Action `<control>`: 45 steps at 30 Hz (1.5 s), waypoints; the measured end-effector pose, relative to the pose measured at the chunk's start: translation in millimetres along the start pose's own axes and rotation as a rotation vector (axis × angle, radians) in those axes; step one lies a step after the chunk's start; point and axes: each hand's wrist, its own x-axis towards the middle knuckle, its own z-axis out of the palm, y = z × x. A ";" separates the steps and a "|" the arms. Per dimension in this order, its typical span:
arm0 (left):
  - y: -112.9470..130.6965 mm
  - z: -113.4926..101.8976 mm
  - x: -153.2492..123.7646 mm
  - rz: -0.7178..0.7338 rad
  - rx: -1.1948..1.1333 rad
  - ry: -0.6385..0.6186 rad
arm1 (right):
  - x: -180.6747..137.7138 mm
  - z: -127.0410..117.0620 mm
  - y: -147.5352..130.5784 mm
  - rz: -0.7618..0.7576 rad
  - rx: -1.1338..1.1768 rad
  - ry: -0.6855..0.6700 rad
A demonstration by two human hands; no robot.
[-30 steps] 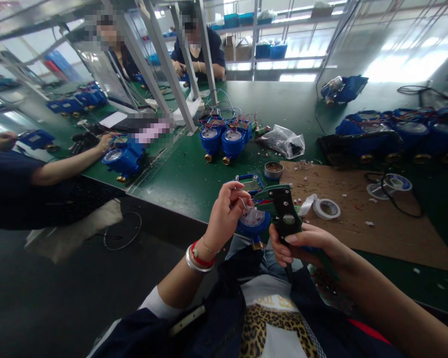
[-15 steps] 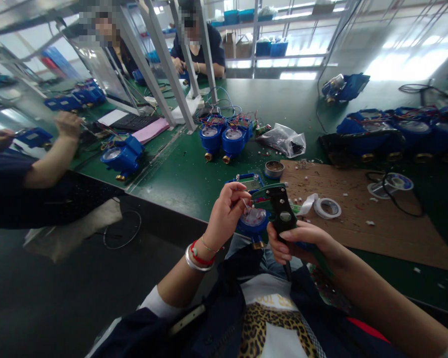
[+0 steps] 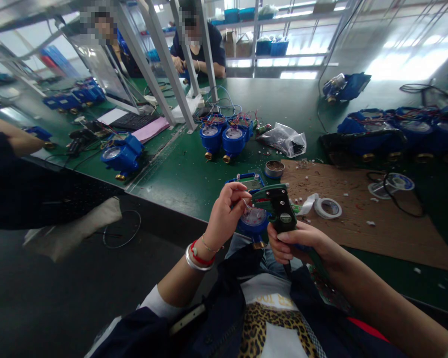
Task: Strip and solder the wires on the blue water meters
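Observation:
My right hand [image 3: 294, 242] is wrapped round the handles of a black and green wire stripper [image 3: 282, 211], whose jaws point left. Thumb and fingers of my left hand [image 3: 228, 211] pinch a thin wire [image 3: 246, 203] close to those jaws. Whether the wire's end lies inside the jaws I cannot make out. Below my hands, at the table edge, is a blue water meter [image 3: 253, 219] with a round clear dial and a brass fitting. Its blue open housing [image 3: 246, 181] shows just behind, partly covered by my left hand and the tool.
On the green table [image 3: 179, 184] stand more blue meters [image 3: 233, 141]. Nearby are a plastic bag [image 3: 283, 140], a round tin [image 3: 274, 169], a tape roll [image 3: 327, 208] and a solder spool [image 3: 392, 185] on cardboard [image 3: 358, 233]. Co-workers sit at left and across; metal posts [image 3: 182, 64] rise between.
The wire stripper's upper jaw has lowered slightly as my right hand squeezes the handles. My left hand stays in place. At left, a co-worker's arms have drawn back from the table.

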 end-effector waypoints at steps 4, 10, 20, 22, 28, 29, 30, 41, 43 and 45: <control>-0.2 0.3 0.0 -0.003 -0.030 0.001 | -0.4 -0.5 -0.4 -0.009 0.005 -0.008; 1.4 0.8 0.2 -0.006 -0.015 0.000 | -0.4 -1.9 0.6 -0.008 0.000 -0.006; 1.5 1.7 -0.3 -0.001 -0.068 0.000 | 4.2 7.8 6.8 -0.053 0.003 0.031; 1.5 1.9 -0.9 0.003 -0.072 -0.008 | 3.6 5.8 9.3 -0.062 -0.004 0.050; 4.4 2.6 -0.5 -0.007 -0.089 -0.022 | -2.7 3.0 14.1 -0.103 -0.028 0.103; 5.1 2.5 -0.5 -0.003 -0.096 -0.026 | -4.9 3.5 13.0 -0.126 -0.052 0.098; 5.8 2.3 -0.5 0.000 -0.101 -0.030 | -7.6 3.5 10.8 -0.157 -0.083 0.110; 10.1 -1.0 -5.0 0.044 0.033 -0.026 | -36.8 -80.4 -64.6 0.003 -1.405 1.084; 10.6 -3.2 -6.6 0.069 0.076 -0.012 | -33.9 -103.2 -72.7 0.125 -1.648 1.160; 10.9 -6.7 -7.5 0.089 0.119 0.014 | -29.4 -123.5 -76.2 0.218 -1.792 1.200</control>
